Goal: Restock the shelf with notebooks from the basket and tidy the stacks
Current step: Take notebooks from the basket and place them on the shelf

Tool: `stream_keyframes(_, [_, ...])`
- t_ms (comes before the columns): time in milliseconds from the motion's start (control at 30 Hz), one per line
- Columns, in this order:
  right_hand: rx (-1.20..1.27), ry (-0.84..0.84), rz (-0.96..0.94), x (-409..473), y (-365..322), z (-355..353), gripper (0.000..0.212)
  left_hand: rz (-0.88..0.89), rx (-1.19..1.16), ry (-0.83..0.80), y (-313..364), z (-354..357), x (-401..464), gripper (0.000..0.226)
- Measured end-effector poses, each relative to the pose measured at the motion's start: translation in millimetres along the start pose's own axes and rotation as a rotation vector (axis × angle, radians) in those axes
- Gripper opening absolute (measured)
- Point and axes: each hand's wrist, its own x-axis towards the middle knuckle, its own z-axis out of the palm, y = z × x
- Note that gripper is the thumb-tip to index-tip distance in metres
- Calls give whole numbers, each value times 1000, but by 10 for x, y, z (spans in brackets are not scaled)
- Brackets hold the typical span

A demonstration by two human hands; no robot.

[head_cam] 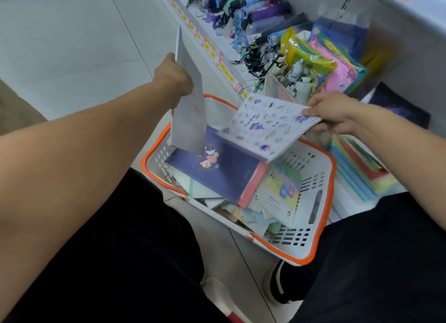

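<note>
A patterned notebook (270,124), pinched by the right hand (337,115), and a grey notebook (188,100), gripped upright by the left hand (173,77), hung above the centre-frame basket (323,216). It was well stocked, so most restocking seemingly remained. Upper right, the shelf (217,54) met pale floor tiles (72,40).

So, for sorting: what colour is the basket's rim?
Orange, on a white basket; clearest in the head view.
</note>
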Motion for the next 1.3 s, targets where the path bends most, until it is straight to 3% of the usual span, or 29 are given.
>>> stream_keyframes(133, [562, -104, 73, -185, -120, -175, 9, -116, -323, -112, 163, -47, -74, 48])
stream_keyframes(200, [682, -151, 67, -218, -180, -40, 13, -195, -537, -245, 298, -19, -171, 38])
stream_keyframes(300, [510, -17, -62, -267, -301, 198, 10, -268, -792, -352, 551, 50, -314, 30])
stream_keyframes(400, [315, 145, -229, -347, -387, 134, 13, -280, -976, -504, 804, 63, -374, 67])
stream_keyframes(467, [457, 50, -262, -490, -448, -26, 8, -183, -951, -602, 1007, 14, -414, 70])
stream_keyframes(567, [674, -125, -297, -738, -582, -314, 30, -88, -866, -639, 1357, -59, -411, 27])
stream_keyframes(667, [814, -199, -310, -932, -824, -735, 46, -33, -803, -771, 1854, -187, -337, 36])
stream_keyframes(767, [835, -155, -309, -1082, -1131, -1143, 35, 86, -706, -887, 2549, -176, -299, 36])
stream_keyframes(867, [945, -21, -327, -1055, -1388, -1521, 32, 121, -649, -848, 3129, -31, -311, 18])
stream_keyframes(1000, [1066, 155, -260, -713, -1700, -1886, 17, 126, -789, -733, 3471, 320, 19, 16])
stream_keyframes(1067, [1110, 273, -229, -307, -1811, -1997, 20, 126, -818, -631, 3528, 515, 238, 25])
stream_keyframes(1200, [1153, 414, -190, 646, -1905, -2206, 43, 359, -376, -418, 3669, 929, 562, 38])
stream_keyframes(1300, [1073, 462, -193, 1031, -1975, -2256, 44, 587, 13, -323, 3788, 1216, 837, 37])
